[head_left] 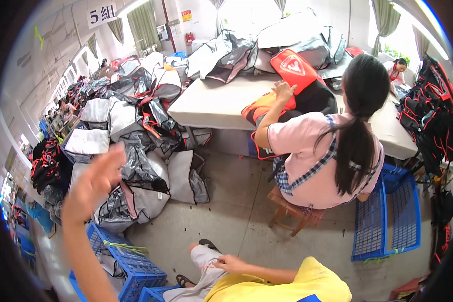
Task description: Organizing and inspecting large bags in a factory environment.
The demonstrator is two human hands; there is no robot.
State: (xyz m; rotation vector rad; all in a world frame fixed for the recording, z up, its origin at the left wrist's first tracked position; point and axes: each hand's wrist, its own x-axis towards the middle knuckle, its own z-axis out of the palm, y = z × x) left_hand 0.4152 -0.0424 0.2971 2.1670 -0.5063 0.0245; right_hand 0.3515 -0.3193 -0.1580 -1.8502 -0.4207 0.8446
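My left hand (pixel 94 183) is raised in front of a heap of grey and silver padded fabric pieces (pixel 126 121). Its fingers are apart, slightly smeared by motion, and hold nothing visible. Low over my grey shorts (pixel 205 257), my right hand (pixel 230 263) is closed in a pinch. A thin red strip (pixel 208 266) shows at its fingertips. Below the left hand stands a blue plastic crate (pixel 141 267) with grey pieces inside and a yellow-green tie on its rim.
A co-worker in pink (pixel 312 151) sits on a wooden stool (pixel 287 214), handling an orange and black fabric piece (pixel 299 75) on a long pale table (pixel 211 100). Blue crates (pixel 387 221) stand at right, below hanging black-and-red pieces (pixel 430 116). Another person (pixel 396 70) is farther back.
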